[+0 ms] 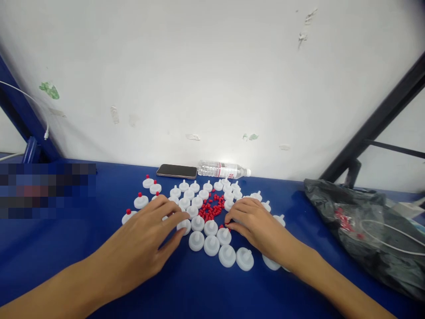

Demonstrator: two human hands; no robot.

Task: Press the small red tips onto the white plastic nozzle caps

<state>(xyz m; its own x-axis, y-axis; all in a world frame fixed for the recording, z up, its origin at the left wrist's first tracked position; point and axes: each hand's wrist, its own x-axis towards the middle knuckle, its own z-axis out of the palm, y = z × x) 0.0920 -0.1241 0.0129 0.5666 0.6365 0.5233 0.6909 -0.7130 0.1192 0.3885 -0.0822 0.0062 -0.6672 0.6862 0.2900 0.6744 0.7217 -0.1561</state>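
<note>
Many white round caps with nozzles (196, 241) stand on a blue surface around a pile of small red tips (212, 209). My left hand (156, 230) reaches in from the left, its thumb and index finger on either side of a white cap (183, 227). My right hand (254, 219) is at the right of the pile, fingertips pinched at a small red tip (227, 225) just behind another white cap (224, 236). Left of my left hand, several white caps (141, 201) carry red tips on their nozzles.
A phone (177, 171) and a clear plastic bottle (224, 169) lie by the white wall. On the right is a black plastic bag (352, 239) with a clear bag of red pieces (345, 220) and a white cable. Metal posts rise at both sides.
</note>
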